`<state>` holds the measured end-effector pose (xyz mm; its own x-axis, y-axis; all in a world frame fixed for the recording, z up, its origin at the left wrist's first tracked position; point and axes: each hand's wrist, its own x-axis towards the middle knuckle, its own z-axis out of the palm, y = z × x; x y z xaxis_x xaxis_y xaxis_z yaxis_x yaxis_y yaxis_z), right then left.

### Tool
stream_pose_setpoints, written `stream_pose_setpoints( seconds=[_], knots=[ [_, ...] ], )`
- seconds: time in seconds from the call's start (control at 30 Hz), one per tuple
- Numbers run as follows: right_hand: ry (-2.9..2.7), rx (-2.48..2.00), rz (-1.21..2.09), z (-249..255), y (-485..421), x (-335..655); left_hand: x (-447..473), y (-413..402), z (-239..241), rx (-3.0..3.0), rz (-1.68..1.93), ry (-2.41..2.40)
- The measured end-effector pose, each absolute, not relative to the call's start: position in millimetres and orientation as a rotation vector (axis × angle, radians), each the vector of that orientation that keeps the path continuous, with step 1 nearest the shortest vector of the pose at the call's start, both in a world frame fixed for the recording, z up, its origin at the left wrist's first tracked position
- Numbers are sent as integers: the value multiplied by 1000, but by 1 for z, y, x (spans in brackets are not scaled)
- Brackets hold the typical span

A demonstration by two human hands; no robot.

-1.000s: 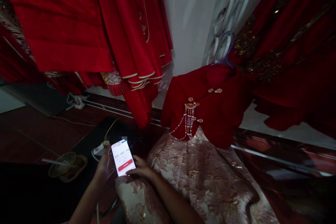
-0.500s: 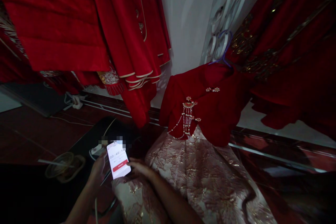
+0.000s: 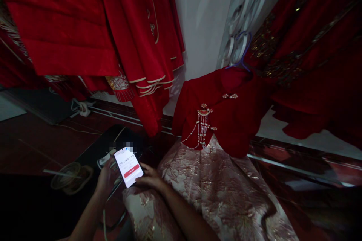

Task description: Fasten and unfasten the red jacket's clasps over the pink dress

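Nearest, a swell of pale pink brocade [image 3: 152, 214] filled the space beneath the person's right forearm. Just above it, the two hands held a phone [image 3: 130, 168], tilted, its lit screen facing up toward the wearer. The left hand [image 3: 106, 176] was at the phone's left side, its grip closed around that edge; how its fingers lay behind the phone could not be told. The right hand [image 3: 150, 177] gripped the lower right side, thumb by the corner. The screen showed a count of 00:40:16 over a red bar; its top was partly pixelated.

Beyond the left hand was a dark table [image 3: 109, 135]. A clear plastic container [image 3: 63, 177] with a pale stick across it stood by the table's left edge, and a white object [image 3: 104, 161], too dim to name, lay just beside the left hand.

Farther off, a red jacket [image 3: 240, 120] with beaded tassels [image 3: 202, 124] hung from a purple hanger [image 3: 249, 51] above the brocade. Red garments [image 3: 70, 45] hung to its left, gold-trimmed ones [image 3: 311, 71] to its right, against a grey wall [image 3: 200, 26].
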<state>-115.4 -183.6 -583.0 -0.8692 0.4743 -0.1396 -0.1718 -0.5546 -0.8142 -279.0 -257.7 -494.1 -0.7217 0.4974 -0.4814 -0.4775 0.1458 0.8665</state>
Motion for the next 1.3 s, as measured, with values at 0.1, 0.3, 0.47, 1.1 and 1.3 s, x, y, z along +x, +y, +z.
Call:
stream_pose_setpoints(
  seconds=[0.1, 0.3, 0.47, 1.1, 1.3],
  knots=[
    [-1221, -526, 2426, -584, -184, -116, -277, -257, -492, 33, 1675, 1702],
    [-1236, -601, 2411, -591, -183, -118, -275, -258, -491, 69, 1678, 1695],
    [-1244, -677, 2390, -592, -181, -119, -273, -258, -491, 53, 1649, 1693],
    [-1140, -683, 2519, -572, -184, -113, -277, -258, -496, -25, 1592, 2053],
    [-1027, -701, 2565, -569, -183, -112, -273, -255, -497, 104, 1645, 2009]
  ],
)
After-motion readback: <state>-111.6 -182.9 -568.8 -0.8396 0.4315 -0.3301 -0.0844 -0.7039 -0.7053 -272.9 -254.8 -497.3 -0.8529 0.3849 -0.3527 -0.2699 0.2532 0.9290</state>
